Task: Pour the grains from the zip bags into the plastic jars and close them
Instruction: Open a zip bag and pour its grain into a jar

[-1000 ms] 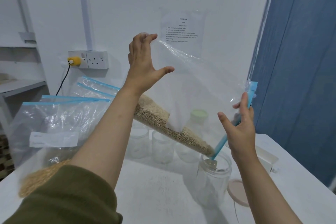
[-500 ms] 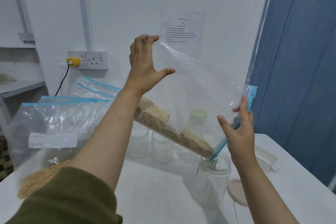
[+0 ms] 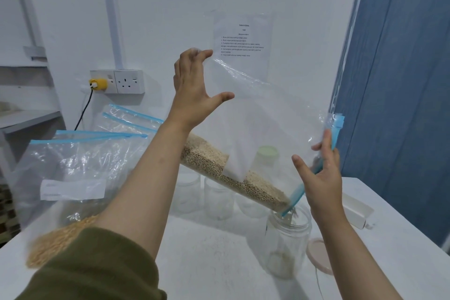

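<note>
Since the earlier frames, we have kept the zip bag (image 3: pixel 263 129) tilted over the open jar (image 3: pixel 287 243) with almost no shift; the grain bed has slid a little nearer the low corner, and a thin layer now shows at the jar's bottom.

Our left hand (image 3: pixel 194 90) is raised, its fingertips (image 3: pixel 194 53) pinching the bag's closed upper corner and the thumb spread wide against the film. Our right hand (image 3: pixel 321 178) steadies the blue zip edge (image 3: pixel 337 134): the fingers lie along and partly round it, and how firmly they close behind the plastic we cannot tell.

The grains (image 3: pixel 219 168) lie in a sloping band along the lower fold, below both sets of fingers, with the mouth's low corner just inside the jar rim.

We judge the step to be pouring, early on, with most grain yet in the bag. The next move calls for lifting the left corner higher while keeping the spout over the rim, lest grain spill onto the table (image 3: pixel 219 263). The lid (image 3: pixel 319 256) waits just beside the jar; other filled bags (image 3: pixel 73 178) and spare jars (image 3: pixel 216 197) stand behind.
</note>
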`<state>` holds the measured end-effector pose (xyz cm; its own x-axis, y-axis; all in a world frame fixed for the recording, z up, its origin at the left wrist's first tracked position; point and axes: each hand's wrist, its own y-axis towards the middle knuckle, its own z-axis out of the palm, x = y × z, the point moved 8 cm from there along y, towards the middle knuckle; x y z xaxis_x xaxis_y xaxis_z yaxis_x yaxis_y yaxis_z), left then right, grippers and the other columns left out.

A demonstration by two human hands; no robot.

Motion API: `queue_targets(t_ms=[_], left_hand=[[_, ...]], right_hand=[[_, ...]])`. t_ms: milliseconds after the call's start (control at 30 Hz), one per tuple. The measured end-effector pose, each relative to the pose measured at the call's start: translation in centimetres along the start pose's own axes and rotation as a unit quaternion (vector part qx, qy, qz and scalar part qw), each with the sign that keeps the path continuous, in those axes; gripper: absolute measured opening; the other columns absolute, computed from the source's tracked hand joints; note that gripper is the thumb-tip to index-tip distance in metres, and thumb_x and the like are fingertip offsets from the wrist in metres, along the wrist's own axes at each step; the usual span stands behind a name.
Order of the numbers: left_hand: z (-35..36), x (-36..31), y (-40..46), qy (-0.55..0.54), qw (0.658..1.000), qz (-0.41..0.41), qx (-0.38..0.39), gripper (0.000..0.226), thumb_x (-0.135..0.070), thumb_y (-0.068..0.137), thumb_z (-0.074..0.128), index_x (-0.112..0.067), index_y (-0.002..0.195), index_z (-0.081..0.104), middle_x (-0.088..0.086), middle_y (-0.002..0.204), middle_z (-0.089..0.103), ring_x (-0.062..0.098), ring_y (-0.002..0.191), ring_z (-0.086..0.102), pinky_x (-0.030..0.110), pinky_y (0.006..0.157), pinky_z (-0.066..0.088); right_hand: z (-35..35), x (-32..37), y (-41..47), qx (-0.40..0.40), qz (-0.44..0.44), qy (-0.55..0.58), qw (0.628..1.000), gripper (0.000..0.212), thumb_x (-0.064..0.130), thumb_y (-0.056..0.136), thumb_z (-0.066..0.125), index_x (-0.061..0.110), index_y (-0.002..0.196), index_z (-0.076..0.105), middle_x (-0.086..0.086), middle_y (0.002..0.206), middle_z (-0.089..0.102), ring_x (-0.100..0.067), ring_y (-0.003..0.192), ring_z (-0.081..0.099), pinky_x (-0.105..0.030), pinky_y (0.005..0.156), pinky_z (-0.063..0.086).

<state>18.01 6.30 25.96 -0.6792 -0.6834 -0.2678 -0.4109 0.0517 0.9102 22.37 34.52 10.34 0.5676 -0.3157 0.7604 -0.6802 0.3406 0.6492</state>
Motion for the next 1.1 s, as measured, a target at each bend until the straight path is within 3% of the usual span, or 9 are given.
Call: queue_targets(t_ms=[333,567,867,1100], left_hand=[[0.2,-0.31,-0.08,0.0,1.0,-0.001,0.002,0.09,-0.059,0.071,0.073,-0.016,0.143,0.039,0.007,0.14,0.03,0.023,0.136,0.025,0.048,0.117,0.025],[0.39,-0.26,-0.14,0.002,1.0,-0.002,-0.002,0.089,-0.057,0.072,0.074,-0.016,0.143,0.039,0.006,0.14,0.03,0.02,0.135,0.023,0.034,0.115,0.019],[0.44,-0.7,-0.03,-0.008,1.0,-0.004,-0.004,0.089,-0.059,0.071,0.073,-0.016,0.142,0.039,0.006,0.14,0.03,0.02,0.136,0.023,0.045,0.117,0.025],[0.53,-0.89,0.05,-0.006,1.0,0.001,-0.005,0.087,-0.054,0.073,0.076,-0.016,0.142,0.04,0.007,0.14,0.031,0.021,0.135,0.024,0.043,0.116,0.025]], right_hand=[[-0.15,-0.15,-0.07,-0.007,0.005,0.009,1.0,0.082,0.018,0.09,0.07,0.034,0.156,0.024,0.02,0.105,0.042,0.009,0.101,0.044,-0.033,0.105,0.038],[-0.17,-0.27,-0.24,-0.008,0.007,0.014,1.0,0.081,0.019,0.09,0.07,0.033,0.156,0.025,0.019,0.106,0.043,0.008,0.103,0.044,-0.038,0.11,0.037],[-0.17,-0.29,-0.24,-0.008,0.008,0.021,1.0,0.079,0.021,0.09,0.069,0.034,0.155,0.025,0.019,0.107,0.043,0.01,0.106,0.044,-0.039,0.113,0.036],[-0.22,-0.45,-0.36,-0.006,0.009,0.02,1.0,0.08,0.021,0.091,0.069,0.034,0.156,0.024,0.021,0.106,0.043,0.013,0.105,0.043,-0.037,0.114,0.035]])
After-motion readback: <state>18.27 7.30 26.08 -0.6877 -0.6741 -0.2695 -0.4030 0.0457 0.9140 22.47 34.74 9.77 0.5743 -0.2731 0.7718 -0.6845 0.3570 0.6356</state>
